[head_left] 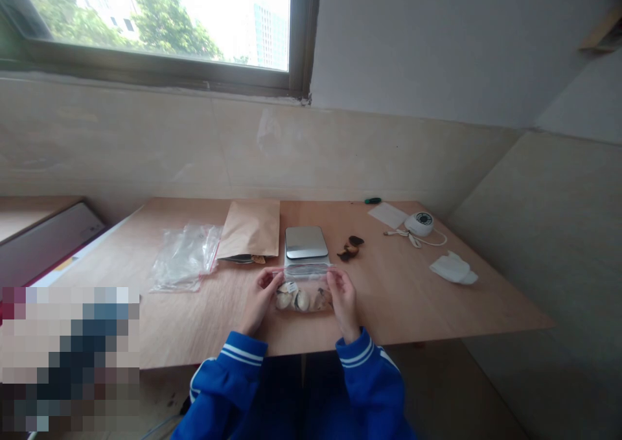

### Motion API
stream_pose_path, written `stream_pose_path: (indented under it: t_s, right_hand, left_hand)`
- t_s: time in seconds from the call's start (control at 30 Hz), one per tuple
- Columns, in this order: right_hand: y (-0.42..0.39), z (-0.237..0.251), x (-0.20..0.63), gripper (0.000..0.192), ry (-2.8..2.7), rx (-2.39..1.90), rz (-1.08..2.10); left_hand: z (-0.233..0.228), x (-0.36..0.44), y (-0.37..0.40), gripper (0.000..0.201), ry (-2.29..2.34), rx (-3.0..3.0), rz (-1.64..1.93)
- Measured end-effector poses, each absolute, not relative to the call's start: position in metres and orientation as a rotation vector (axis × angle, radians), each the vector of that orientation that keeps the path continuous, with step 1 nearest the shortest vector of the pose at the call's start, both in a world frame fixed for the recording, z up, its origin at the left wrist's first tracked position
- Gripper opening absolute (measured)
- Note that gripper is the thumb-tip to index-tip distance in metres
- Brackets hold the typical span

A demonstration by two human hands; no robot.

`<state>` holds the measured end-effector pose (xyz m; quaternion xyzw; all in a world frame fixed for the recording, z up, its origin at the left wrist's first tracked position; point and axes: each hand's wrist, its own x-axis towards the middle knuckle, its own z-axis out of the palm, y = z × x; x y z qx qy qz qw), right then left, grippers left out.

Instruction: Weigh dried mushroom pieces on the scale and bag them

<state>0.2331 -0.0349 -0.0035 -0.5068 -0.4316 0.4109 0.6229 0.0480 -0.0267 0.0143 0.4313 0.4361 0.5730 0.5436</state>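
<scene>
A clear zip bag (315, 302) with pale and dark dried pieces inside, perhaps dried mushrooms, is held near the table's front edge. My left hand (263, 292) pinches its upper left corner, and my right hand (344, 294) grips the upper right corner. The red-edged top of the bag stretches between the two hands. A small white label lies inside or on the bag at the left. Just behind it stands a flat digital scale (306, 242) with a silver plate. Several dark dried pieces (350, 249) rest right of the scale.
Left of the scale lie a brown paper pouch (253, 229), mouth toward me, and a stack of clear bags (182, 258). At the right are a white dome camera (418, 223) with cables, a paper sheet (387, 214), a crumpled white wrapper (453, 269) and a green-handled tool (373, 201).
</scene>
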Motion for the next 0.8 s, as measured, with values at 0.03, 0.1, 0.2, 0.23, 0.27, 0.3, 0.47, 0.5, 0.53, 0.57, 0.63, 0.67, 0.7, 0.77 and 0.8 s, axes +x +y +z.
stream_pose_path:
  t_s: [0.03,0.1,0.2,0.23,0.27,0.3,0.47,0.5,0.53,0.57,0.63,0.67,0.7,0.77,0.8]
  right_hand:
    - [-0.0348,-0.0036,0.2327,0.031,-1.0,-1.161,0.96]
    - [-0.0348,-0.0038,0.2323,0.03,-1.03,-1.165,0.967]
    - [-0.0347,-0.004,0.2329,0.029,-1.071,-1.174,0.928]
    - [-0.0346,-0.004,0.2332,0.029,-1.073,-1.173,0.913]
    - [-0.0346,-0.004,0.2334,0.029,-1.073,-1.172,0.899]
    - [-0.0346,-0.0037,0.2336,0.029,-1.071,-1.17,0.888]
    - [-0.0363,-0.0005,0.2339,0.028,-1.056,-1.172,0.874]
    - [-0.0369,0.0002,0.234,0.028,-1.052,-1.172,0.872]
    - [-0.0374,0.0007,0.2341,0.028,-1.049,-1.172,0.866]
    - [-0.0379,0.0011,0.2343,0.028,-1.045,-1.173,0.861]
    - [-0.0387,0.0012,0.2345,0.029,-1.036,-1.174,0.853]
    - [-0.039,0.0011,0.2345,0.029,-1.033,-1.177,0.847]
    - [-0.0394,0.001,0.2345,0.029,-1.032,-1.181,0.838]
    - [-0.0404,0.0013,0.2342,0.029,-1.039,-1.188,0.807]
    - [-0.0409,0.0017,0.234,0.028,-1.048,-1.188,0.786]
  left_hand:
    - [0.0143,0.0479,-0.0265,0.03,1.035,1.009,1.366]
    - [0.0153,0.0476,-0.0265,0.03,1.04,0.99,1.373]
    - [0.0182,0.0471,-0.0275,0.031,1.052,0.99,1.378]
    - [0.0189,0.0469,-0.0279,0.031,1.061,0.994,1.376]
    - [0.0193,0.0466,-0.0282,0.031,1.07,0.997,1.374]
    - [0.0194,0.0463,-0.0283,0.031,1.079,1.0,1.37]
    - [0.0178,0.0449,-0.028,0.028,1.109,1.023,1.361]
    - [0.0178,0.0448,-0.028,0.028,1.11,1.028,1.361]
    - [0.018,0.0448,-0.0281,0.028,1.11,1.033,1.36]
    - [0.0184,0.0447,-0.0283,0.027,1.111,1.038,1.358]
    - [0.019,0.0447,-0.0287,0.027,1.114,1.051,1.355]
    - [0.0191,0.0446,-0.0288,0.026,1.118,1.06,1.354]
    - [0.019,0.0445,-0.0289,0.026,1.122,1.072,1.354]
    - [0.0183,0.0444,-0.0288,0.026,1.126,1.097,1.364]
    - [0.0178,0.0443,-0.0286,0.026,1.125,1.105,1.369]
